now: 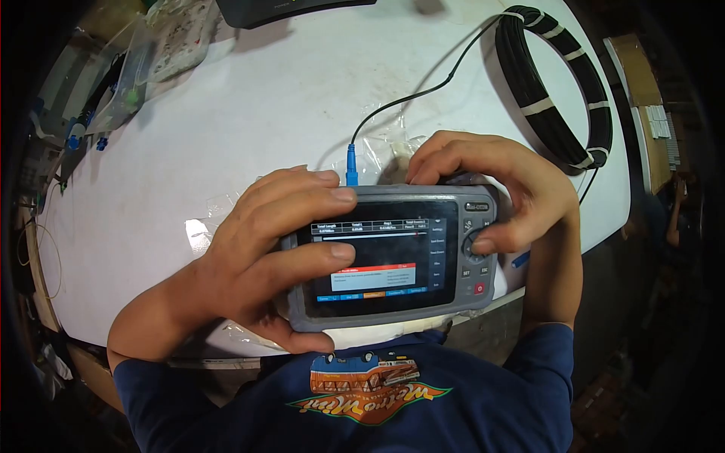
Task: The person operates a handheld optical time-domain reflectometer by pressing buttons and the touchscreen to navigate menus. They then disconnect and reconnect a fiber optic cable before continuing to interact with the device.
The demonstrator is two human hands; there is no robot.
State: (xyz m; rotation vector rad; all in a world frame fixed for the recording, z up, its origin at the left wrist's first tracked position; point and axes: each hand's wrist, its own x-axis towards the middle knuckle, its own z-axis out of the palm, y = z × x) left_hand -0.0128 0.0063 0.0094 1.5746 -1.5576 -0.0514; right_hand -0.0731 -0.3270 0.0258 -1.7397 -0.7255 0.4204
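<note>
A grey handheld tester marked Mini-OTDR is held in front of me at the table's near edge, its screen lit with a table and a red-topped box. My left hand wraps round its left side, two fingers lying over the screen. My right hand grips the top right corner, with the thumb on the round keypad. Into the tester's top edge goes a blue connector. Its black cable runs up to a coil of black cable, bound with white ties.
Part of a black device shows at the table's far edge. Clear plastic bags lie at the far left. A small blue connector is right of the tester. Cardboard boxes stand beyond the table's right edge.
</note>
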